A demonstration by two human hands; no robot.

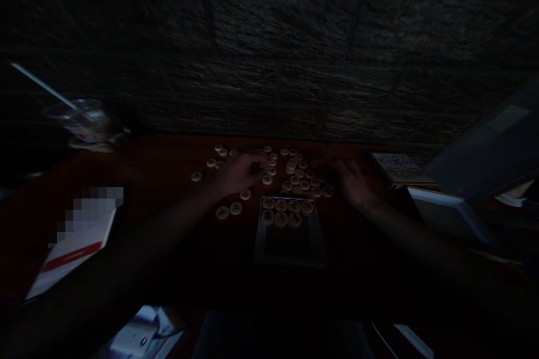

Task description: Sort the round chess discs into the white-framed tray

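Observation:
Round wooden Chinese chess pieces (305,184) with black or red characters lie scattered on a dark reddish table, several of them face down. Reaching in from the left, my left hand (240,173) has its thumb and index finger closed on a Chinese chess piece (264,164) among the others. My right hand (352,182) is at the right side of the cluster, its fingers stretched out and dimly seen, with no piece visible in them. Between my arms sits a shallow pale-rimmed box (319,235), holding two rows of pieces at its far end.
A plastic cup (86,120) with a straw stands at the far left. Nearer lies a white-and-red paper (78,249). On the right are a flat printed box (398,169) and a white-edged tray (446,216). A rough stone wall (278,78) rises behind the table.

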